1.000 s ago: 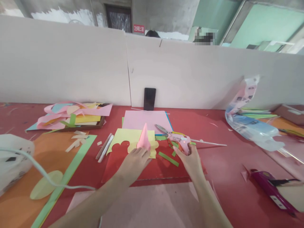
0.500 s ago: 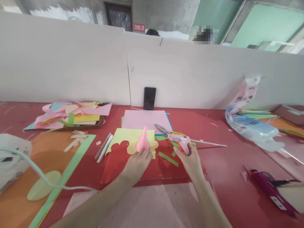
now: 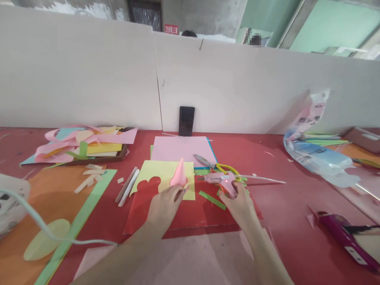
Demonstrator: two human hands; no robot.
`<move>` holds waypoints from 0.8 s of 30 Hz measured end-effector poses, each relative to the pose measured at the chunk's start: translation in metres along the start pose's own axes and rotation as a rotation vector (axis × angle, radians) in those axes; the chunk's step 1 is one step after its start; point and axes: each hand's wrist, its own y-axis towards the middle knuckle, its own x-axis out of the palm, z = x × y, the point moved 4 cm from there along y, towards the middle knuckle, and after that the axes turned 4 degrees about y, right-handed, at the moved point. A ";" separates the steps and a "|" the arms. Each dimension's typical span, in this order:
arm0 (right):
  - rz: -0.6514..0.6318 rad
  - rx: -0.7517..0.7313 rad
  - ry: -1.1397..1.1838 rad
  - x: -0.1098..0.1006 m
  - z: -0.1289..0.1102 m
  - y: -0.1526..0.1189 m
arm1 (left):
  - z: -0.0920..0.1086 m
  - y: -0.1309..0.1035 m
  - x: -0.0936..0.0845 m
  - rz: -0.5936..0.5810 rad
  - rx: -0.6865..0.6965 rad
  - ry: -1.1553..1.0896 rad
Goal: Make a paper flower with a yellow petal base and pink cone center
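My left hand (image 3: 168, 202) is closed with its fingertips on a folded pink paper cone (image 3: 179, 174), tip pointing up. A small yellow bit shows at those fingertips; I cannot tell what it belongs to. Behind the cone lies a yellow paper sheet (image 3: 151, 170) with scalloped cut-outs. My right hand (image 3: 240, 202) grips a pink glue gun (image 3: 222, 179), its nozzle pointing left toward the cone and a clear glue stick (image 3: 264, 179) poking out of its back. Scissors with yellow handles (image 3: 227, 168) lie open just behind the gun. Green paper strips (image 3: 212, 200) lie between my hands on a red board (image 3: 190, 219).
A black phone (image 3: 186, 121) leans on the white partition (image 3: 231, 83). Paper scraps (image 3: 107, 148) fill a tray at the left. Two pens (image 3: 129, 187) lie nearby. A pale cable (image 3: 44, 225) crosses the left side. A plastic bag (image 3: 323, 158) and a purple tool (image 3: 346, 237) are at right.
The glue gun has turned and dropped slightly, so its nozzle now shows, pointing left. My left fingers have shifted on the cone, and the yellow scalloped edge beside it no longer shows.
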 end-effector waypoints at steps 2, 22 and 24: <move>-0.016 -0.043 -0.055 0.002 -0.005 -0.003 | -0.003 0.001 0.000 -0.017 -0.037 -0.065; -0.163 -0.218 -0.073 0.015 -0.018 -0.015 | -0.008 0.000 0.004 -0.007 -0.054 -0.141; -0.164 -0.218 -0.071 0.015 -0.017 -0.015 | -0.008 0.000 0.003 -0.006 -0.047 -0.142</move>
